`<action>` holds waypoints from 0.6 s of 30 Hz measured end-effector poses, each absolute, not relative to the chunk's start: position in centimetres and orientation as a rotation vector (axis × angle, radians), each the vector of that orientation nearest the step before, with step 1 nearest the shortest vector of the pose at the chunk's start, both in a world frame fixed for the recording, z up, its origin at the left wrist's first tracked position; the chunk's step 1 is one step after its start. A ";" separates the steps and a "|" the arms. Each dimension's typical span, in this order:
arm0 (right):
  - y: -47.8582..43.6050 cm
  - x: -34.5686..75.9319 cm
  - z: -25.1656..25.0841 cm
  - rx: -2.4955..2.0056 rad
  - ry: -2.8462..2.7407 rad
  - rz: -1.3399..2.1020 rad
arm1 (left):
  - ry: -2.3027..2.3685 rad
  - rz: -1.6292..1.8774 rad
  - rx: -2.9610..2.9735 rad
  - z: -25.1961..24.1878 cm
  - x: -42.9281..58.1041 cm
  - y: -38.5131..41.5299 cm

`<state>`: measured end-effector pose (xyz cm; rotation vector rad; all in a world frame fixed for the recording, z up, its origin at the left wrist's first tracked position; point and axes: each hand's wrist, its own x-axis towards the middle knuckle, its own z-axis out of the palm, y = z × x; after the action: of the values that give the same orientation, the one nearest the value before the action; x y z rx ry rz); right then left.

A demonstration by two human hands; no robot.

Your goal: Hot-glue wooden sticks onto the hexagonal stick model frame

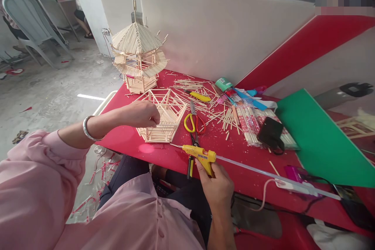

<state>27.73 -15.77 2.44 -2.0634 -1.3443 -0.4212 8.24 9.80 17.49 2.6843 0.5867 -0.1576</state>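
Observation:
My right hand grips a yellow hot glue gun, with a long clear glue stick sticking out of its back. The gun's thin nozzle points left, close to the near corner of a small six-sided frame of wooden sticks. Over the left part of this frame is my left hand, its fingers curled closed; whatever they pinch is hidden. Behind the frame stands a wooden-stick pavilion with a pointed roof. Scissors with one yellow and one red handle lie right of the frame.
Loose sticks and yellow-handled pliers lie on the red table. Packed sticks, a black device, a green board and a power strip are on the right. A white panel stands behind.

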 end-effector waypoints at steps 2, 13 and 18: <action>-15.8 27.7 2.4 -2.057 -1.350 -0.426 | 0.606 -0.174 2.662 17.5 8.2 9.9; -15.9 27.8 2.0 -2.088 -1.328 -0.413 | 0.556 -0.164 2.590 16.3 8.1 10.5; -15.9 27.8 2.1 -2.081 -1.322 -0.422 | 0.569 -0.168 2.622 16.3 8.2 10.4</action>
<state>27.77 -15.88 2.10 -2.0808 -1.3224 -0.4217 8.17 10.44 16.31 2.6222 0.5687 -0.1675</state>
